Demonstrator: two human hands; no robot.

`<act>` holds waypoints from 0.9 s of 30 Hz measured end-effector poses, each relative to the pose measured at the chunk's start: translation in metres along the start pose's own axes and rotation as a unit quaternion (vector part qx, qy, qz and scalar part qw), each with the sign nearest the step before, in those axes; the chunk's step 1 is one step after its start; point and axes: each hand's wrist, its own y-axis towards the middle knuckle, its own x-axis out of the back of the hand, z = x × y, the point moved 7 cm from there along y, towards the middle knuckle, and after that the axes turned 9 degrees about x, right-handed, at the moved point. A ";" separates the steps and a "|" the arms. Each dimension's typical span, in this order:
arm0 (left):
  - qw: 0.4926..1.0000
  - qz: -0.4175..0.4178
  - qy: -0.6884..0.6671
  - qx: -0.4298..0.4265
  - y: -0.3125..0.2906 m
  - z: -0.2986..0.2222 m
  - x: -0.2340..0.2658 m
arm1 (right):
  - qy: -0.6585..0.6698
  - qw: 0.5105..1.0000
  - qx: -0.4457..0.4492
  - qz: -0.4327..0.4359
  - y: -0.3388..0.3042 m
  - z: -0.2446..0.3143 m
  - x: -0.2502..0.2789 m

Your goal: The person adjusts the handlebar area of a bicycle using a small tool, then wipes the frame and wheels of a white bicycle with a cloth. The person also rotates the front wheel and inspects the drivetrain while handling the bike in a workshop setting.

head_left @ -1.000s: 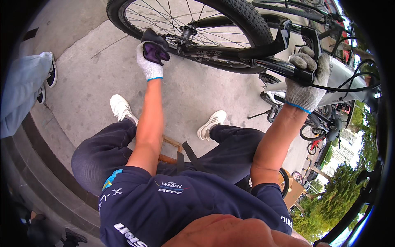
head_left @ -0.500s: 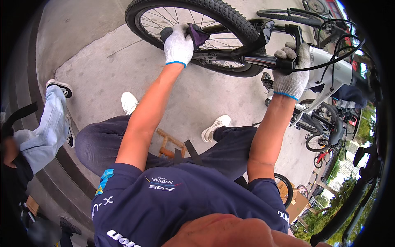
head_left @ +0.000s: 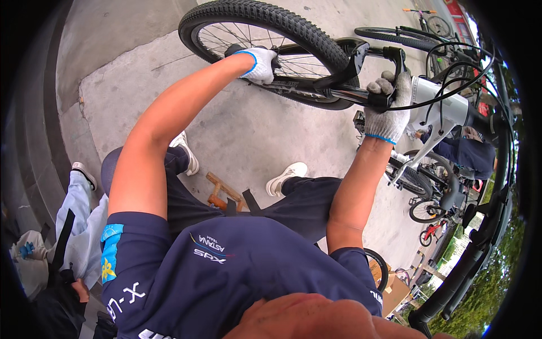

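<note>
A bicycle with a white frame (head_left: 446, 101) lies across the top right, its knobby front wheel (head_left: 257, 12) toward the top centre. My right hand (head_left: 389, 104), in a white knit glove with grey-coated fingers, is closed around the upper part of the black front fork (head_left: 361, 93), near the crown. My left hand (head_left: 259, 65), gloved alike with a blue cuff, is curled at the fork's lower end by the wheel hub. Its fingers face away from me. The dark purple cloth it held is now mostly hidden behind the hand.
A small wooden stool (head_left: 220, 192) stands between my legs. At the left is another person in light jeans (head_left: 79, 209). Other bicycles (head_left: 426, 209) stand on the right, with a cardboard box (head_left: 395, 294) below them. Black handlebars (head_left: 480, 248) rise along the right edge.
My left hand has turned over at the wrist and moved slightly right and down, its elbow swinging out left. The purple cloth has gone from sight. My right hand keeps its hold on the fork.
</note>
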 end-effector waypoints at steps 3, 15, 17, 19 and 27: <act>0.918 0.125 -0.374 0.046 -0.006 0.022 -0.006 | 0.005 1.000 -0.008 -0.008 -0.001 -0.001 0.001; 0.955 -0.029 0.275 0.111 0.054 -0.007 -0.021 | 0.036 0.999 -0.035 -0.009 0.006 -0.007 0.014; 0.967 -0.014 0.222 0.123 0.065 0.001 -0.031 | 0.030 0.999 -0.037 -0.007 0.005 -0.007 0.014; 0.935 0.142 0.323 0.031 0.070 0.004 -0.051 | 0.032 0.999 -0.040 -0.004 0.004 -0.007 0.013; 0.987 0.126 -0.004 0.102 0.051 0.002 -0.042 | 0.047 0.997 -0.056 0.031 0.001 -0.004 0.011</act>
